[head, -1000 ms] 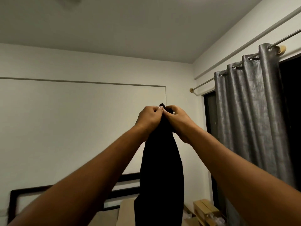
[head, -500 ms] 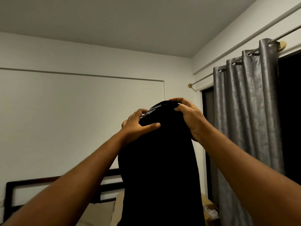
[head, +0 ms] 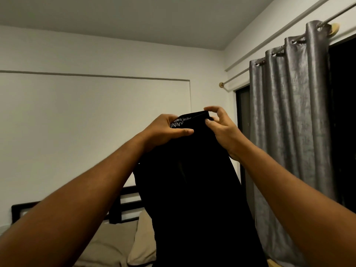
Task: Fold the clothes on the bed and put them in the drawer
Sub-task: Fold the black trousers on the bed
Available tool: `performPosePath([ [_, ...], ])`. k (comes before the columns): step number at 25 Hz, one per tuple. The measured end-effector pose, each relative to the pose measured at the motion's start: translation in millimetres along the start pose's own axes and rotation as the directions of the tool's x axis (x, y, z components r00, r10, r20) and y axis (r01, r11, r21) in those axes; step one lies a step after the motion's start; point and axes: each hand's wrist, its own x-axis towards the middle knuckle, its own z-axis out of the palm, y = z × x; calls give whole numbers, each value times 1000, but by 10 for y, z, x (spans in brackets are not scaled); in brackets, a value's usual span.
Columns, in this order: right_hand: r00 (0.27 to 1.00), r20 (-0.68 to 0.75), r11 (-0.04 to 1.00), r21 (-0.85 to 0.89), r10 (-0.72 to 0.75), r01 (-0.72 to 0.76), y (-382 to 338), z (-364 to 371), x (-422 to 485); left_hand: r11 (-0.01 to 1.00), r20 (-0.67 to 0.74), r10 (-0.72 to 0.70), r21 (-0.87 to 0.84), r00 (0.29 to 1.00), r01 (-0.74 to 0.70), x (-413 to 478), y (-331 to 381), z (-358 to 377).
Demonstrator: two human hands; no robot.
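Observation:
I hold a pair of black jeans point(head: 194, 185) up in front of me by the waistband, which shows a white printed label inside. My left hand point(head: 163, 130) grips the left part of the waistband, thumb across the front. My right hand point(head: 221, 130) pinches the right end of the waistband between thumb and fingers. The legs hang straight down and run out of the bottom of the view. The drawer is not in view.
Below lies the bed with beige pillows point(head: 115, 241) and a dark slatted headboard point(head: 125, 205) against a white wall. Grey curtains point(head: 289, 132) hang on a rod at the right beside a dark window.
My hands have come lower and moved apart along the waistband, spreading the jeans wider. The view has tipped down, so more of the bed shows.

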Motion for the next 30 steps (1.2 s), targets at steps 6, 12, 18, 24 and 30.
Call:
performPosePath([
  [6, 890, 237, 915, 11, 390, -404, 1322, -214, -1070, 984, -59, 73, 166, 996, -62, -38, 62, 46],
  [12, 765, 243, 768, 104, 596, -631, 2398, -43, -2174, 990, 23, 90, 107, 996, -92, -23, 164, 142],
  [18, 802, -209, 821, 7, 560, -571, 1841, -612, -2260, 996, -4, 67, 60, 998, -66, -105, -69, 107],
  [24, 870, -349, 469, -739, 349, -484, 1131, -1194, -1397, 973, -289, -202, -166, 936, 158, -786, -1163, 217],
  [30, 808, 23, 282, -943, 589, -178, 2694, 49, -897, 707, -283, -696, -430, 660, 561, -2583, -2980, 540],
])
